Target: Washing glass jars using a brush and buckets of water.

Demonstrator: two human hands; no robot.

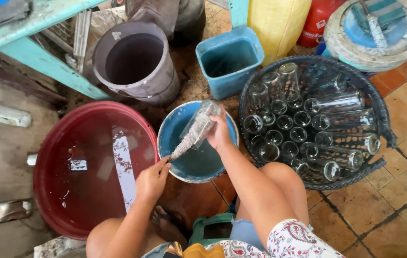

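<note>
Two hands work over a round blue plastic basin: the right hand grips a tall clear drinking glass, tilted, while the left hand pinches a soapy brush pushed inside it. Many more clear glasses fill the dark woven basket just beside it.

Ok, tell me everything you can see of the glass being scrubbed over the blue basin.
The glass is a tall, clear tumbler, frothy and wet inside. It is tilted, mouth down-left, base up-right, held above the blue basin of water. The right hand grips its upper end. A bottle brush, held by the left hand, is pushed into its mouth, so its bristles fill much of the inside. It looks like those stacked in the dark basket on the right.
</note>
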